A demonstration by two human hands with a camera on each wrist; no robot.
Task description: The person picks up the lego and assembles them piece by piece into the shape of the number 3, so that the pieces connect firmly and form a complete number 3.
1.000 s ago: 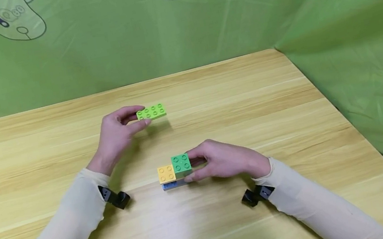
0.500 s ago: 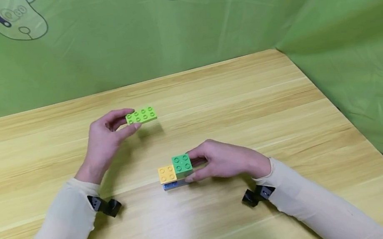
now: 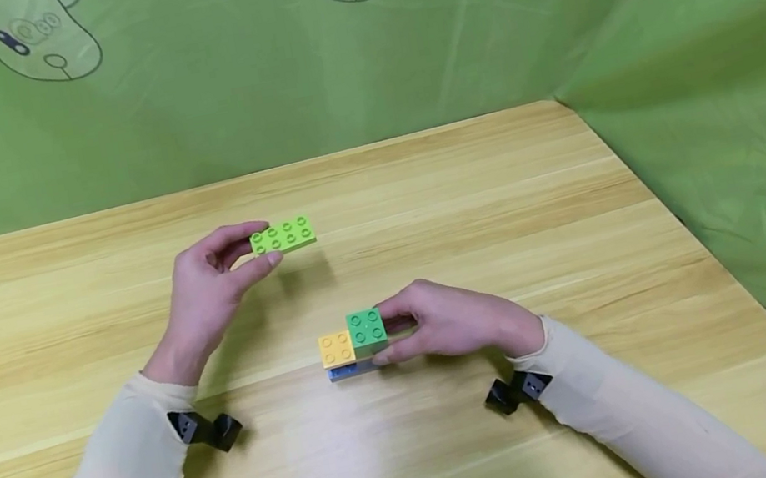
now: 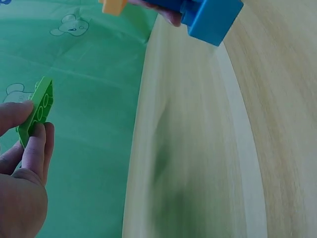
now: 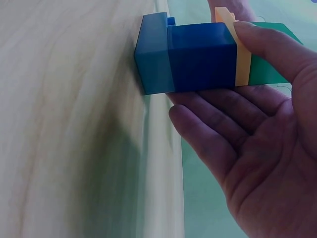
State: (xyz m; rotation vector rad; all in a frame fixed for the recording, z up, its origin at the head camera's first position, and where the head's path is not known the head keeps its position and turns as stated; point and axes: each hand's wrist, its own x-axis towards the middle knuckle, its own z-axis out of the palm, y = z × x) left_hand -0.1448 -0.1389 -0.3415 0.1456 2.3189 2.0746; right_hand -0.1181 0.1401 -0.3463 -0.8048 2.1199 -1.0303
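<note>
Between thumb and fingers, my left hand [image 3: 201, 290] pinches the left end of a thin lime-green building brick [image 3: 285, 237], studs up, above the table. Its hollow underside shows in the left wrist view. Nearer the front, my right hand [image 3: 445, 317] grips a stack of building bricks from the right. A green brick [image 3: 366, 328] tops it, over one end of a thin orange brick [image 3: 336, 349]. Below these, in the right wrist view, come a dark blue brick [image 5: 202, 57] and a lighter blue brick [image 5: 152, 54] at the bottom. The stack appears held above the table.
The wooden table [image 3: 536, 196] has rounded corners. A green cloth [image 3: 251, 83] with printed animal heads hangs behind it and along its right side. Small black cameras [image 3: 205, 429] sit on both wrists over pale sleeves [image 3: 102, 472].
My left hand has drawn to the left with the lime-green brick, mostly in the first half second, and slightly nearer. My right hand and its stack have stayed nearly still.
</note>
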